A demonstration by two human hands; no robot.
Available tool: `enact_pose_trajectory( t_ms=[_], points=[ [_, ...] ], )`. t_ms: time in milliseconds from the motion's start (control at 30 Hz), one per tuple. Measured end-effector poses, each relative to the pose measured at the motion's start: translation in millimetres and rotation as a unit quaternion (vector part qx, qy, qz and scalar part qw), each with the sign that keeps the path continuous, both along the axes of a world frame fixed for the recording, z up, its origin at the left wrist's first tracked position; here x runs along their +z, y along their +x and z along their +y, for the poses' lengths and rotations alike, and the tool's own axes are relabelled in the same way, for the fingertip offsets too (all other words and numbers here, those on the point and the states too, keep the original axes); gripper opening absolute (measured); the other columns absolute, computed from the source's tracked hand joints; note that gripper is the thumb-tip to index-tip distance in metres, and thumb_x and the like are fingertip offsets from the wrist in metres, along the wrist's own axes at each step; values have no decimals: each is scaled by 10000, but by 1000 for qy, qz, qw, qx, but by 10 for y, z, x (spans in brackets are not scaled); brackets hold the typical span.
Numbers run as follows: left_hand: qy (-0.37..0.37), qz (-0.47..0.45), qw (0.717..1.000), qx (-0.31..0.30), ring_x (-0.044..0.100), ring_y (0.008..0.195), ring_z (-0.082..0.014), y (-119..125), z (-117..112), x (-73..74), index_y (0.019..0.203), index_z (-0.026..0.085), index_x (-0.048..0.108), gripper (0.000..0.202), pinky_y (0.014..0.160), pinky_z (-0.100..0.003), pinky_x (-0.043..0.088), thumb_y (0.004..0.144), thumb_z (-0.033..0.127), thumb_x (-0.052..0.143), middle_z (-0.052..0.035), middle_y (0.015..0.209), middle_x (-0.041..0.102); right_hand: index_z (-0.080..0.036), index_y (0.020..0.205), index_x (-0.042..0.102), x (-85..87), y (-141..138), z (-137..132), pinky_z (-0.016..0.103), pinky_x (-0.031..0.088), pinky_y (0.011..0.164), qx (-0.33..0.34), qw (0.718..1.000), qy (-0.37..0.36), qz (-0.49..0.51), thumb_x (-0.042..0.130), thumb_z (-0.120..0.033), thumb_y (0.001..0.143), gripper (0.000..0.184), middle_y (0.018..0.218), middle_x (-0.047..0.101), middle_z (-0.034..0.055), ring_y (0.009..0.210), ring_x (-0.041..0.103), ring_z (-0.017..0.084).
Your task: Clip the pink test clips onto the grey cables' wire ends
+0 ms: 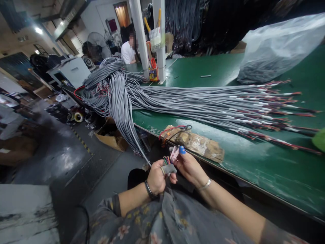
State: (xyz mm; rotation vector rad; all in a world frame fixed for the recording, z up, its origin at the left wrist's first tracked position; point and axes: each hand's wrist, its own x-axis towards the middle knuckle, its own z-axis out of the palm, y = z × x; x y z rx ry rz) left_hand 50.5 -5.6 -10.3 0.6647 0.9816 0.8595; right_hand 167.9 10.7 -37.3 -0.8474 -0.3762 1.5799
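My left hand is closed round the end of a grey multi-core cable, near my lap. Short coloured wires stick up from between its fingers, and a grey cover sits on one finger. Just to the right, my right hand pinches a small pale pink clip-like piece close to the wire ends. I cannot tell whether the piece touches them. Blue wrapping covers a fingertip of the right hand. The held cable runs up and left toward a large bundle of grey cables.
The bundle stretches across the green table, its stripped ends to the right. A worn wooden board with wires lies at the near edge. Behind are a clear plastic bag and white posts. A person sits farther back.
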Motion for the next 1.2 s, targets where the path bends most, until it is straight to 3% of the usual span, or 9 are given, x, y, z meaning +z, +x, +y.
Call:
enact_pose_trajectory(
  t_ms=[300,533,733,1000,1200],
  points=[
    [14,5,1000,4,486,316,-109,-48,-63,17,567,142,553,344,340,-210,360,485,399,766,-3,387,543,-210,691,651,56,59,-87,272,434,577,87,995,-8,40,702,-641,640,438,628,602,5,565,515,134],
    [7,-24,1000,-4,445,289,-84,-54,-4,48,574,149,536,329,403,-237,408,506,392,748,19,381,533,-190,696,671,160,23,-89,249,400,548,37,999,23,-26,808,-508,585,363,611,567,-17,554,452,112],
    [-8,-35,999,-9,432,282,-85,-60,35,21,587,157,521,311,415,-242,406,517,376,729,26,380,525,-181,688,670,96,15,-78,246,409,540,51,999,5,-6,769,-611,575,456,603,569,-17,540,459,100],
    [-15,-23,1000,-14,440,279,-89,-37,32,-19,577,156,506,345,407,-250,413,498,398,738,13,378,526,-199,699,672,13,-6,-45,260,421,574,25,1000,-7,8,801,-571,557,419,630,584,-16,584,484,120],
    [-8,-13,1000,-14,447,273,-90,-51,12,-4,574,155,510,351,379,-238,408,492,404,744,14,369,522,-205,774,688,40,15,-63,280,439,572,70,997,-10,21,720,-668,591,499,660,618,10,587,527,145]
  ],
)
